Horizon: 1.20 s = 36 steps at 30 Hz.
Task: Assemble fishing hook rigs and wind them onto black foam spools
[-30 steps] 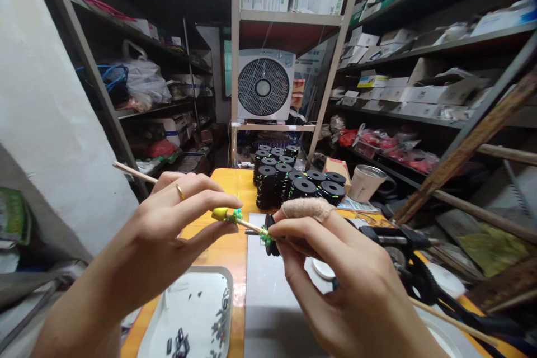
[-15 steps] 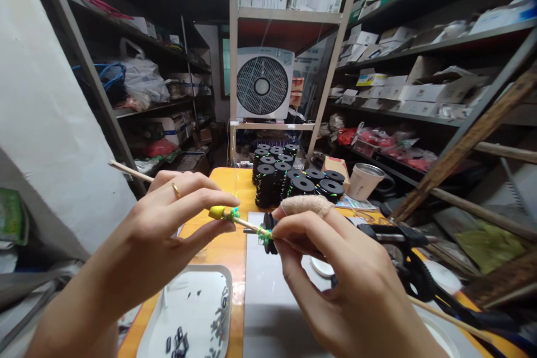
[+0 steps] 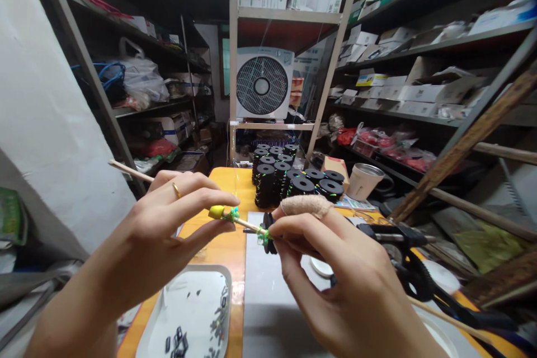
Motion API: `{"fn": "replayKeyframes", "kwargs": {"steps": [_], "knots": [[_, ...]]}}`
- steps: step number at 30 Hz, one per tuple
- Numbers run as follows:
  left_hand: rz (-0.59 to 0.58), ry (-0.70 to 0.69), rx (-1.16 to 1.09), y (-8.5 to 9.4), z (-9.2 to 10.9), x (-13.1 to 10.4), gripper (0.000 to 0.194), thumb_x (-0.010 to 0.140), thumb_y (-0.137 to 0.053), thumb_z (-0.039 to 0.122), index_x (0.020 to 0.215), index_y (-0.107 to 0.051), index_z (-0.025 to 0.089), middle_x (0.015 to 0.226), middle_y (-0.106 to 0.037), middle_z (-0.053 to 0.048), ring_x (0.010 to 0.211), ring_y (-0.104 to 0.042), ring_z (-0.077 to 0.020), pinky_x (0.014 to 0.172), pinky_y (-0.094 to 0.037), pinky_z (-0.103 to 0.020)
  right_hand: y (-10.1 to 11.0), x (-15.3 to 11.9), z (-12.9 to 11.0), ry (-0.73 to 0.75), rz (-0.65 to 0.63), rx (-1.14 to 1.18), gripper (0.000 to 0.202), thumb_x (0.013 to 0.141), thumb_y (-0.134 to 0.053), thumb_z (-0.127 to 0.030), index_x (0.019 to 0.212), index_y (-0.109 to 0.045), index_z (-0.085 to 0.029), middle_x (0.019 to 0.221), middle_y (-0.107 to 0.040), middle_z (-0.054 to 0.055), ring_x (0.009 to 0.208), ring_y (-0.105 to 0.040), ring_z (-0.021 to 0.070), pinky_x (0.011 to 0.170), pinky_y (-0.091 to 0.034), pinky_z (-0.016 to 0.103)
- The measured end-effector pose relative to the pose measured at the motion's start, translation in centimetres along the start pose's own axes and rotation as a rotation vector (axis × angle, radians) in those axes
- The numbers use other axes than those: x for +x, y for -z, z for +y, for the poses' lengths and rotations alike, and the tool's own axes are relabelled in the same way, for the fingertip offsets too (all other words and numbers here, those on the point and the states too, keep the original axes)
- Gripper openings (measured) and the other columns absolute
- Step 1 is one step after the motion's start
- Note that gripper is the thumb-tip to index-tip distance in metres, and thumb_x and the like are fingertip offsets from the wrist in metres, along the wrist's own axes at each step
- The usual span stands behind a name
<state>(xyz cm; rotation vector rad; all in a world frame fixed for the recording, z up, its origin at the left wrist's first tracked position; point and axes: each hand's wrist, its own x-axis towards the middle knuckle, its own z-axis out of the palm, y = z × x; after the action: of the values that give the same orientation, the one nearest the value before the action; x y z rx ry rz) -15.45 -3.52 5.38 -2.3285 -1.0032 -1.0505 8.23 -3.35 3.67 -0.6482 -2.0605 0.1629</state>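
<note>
A thin wooden stick point(image 3: 250, 226) slants across in front of me, with a yellow piece point(image 3: 216, 212) on it. My left hand point(image 3: 180, 207) pinches the stick beside a blue-green bundle of line point(image 3: 232, 213) at its thumb and index tips. Farther along, my right hand point(image 3: 331, 257) closes thumb and index on the stick at a green bundle of line point(image 3: 263, 234). One right finger wears a beige wrap point(image 3: 306, 206). Just behind those fingertips is a black spool point(image 3: 269, 218), partly hidden. Whether the stick section below my right hand is the same piece, I cannot tell.
Stacked black spools point(image 3: 279, 173) stand at the back of the yellow table point(image 3: 222, 179). A white tray point(image 3: 229, 291) with small dark pieces lies front left. A black clamp-like device point(image 3: 413, 257) and a beige mug point(image 3: 364, 182) are to the right. A box fan point(image 3: 263, 84) faces me.
My right fingertips have shifted very slightly left along the stick. My left hand and the surroundings look the same.
</note>
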Motion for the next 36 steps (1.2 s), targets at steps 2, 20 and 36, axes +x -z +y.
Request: {"fn": "replayKeyframes", "kwargs": {"steps": [2,20,36], "knots": [[-0.004,-0.001,-0.002,-0.02,-0.03,-0.01,0.021,0.091,-0.069,0.017,0.110,-0.062,0.024,0.099,-0.068,-0.001,0.091,-0.062,-0.0187,0.085,-0.044,-0.037,0.00,-0.09,0.07,0.009,0.007,0.000,0.021,0.090,-0.050,0.002,0.094,-0.062,-0.015,0.100,-0.061,0.008,0.085,-0.061,0.0132,0.070,-0.055,0.022],[-0.037,0.024,-0.044,-0.08,-0.06,-0.21,0.026,0.092,-0.067,0.016,0.115,-0.061,0.026,0.102,-0.069,-0.002,0.093,-0.064,-0.0208,0.086,-0.045,-0.039,0.05,-0.05,-0.13,0.012,-0.044,-0.021,0.033,0.090,-0.049,0.003,0.110,-0.066,-0.016,0.110,-0.061,0.009,0.101,-0.064,0.0120,0.086,-0.052,0.018],[-0.033,0.001,-0.075,-0.26,0.59,0.27,0.021,0.095,-0.063,0.014,0.113,-0.057,0.022,0.097,-0.069,0.000,0.090,-0.063,-0.0165,0.087,-0.044,-0.035,-0.58,-0.24,-0.14,0.031,-0.172,-0.104,0.063,0.082,-0.044,0.003,0.139,-0.054,-0.021,0.127,-0.059,0.010,0.113,-0.062,0.0167,0.090,-0.058,0.026]]}}
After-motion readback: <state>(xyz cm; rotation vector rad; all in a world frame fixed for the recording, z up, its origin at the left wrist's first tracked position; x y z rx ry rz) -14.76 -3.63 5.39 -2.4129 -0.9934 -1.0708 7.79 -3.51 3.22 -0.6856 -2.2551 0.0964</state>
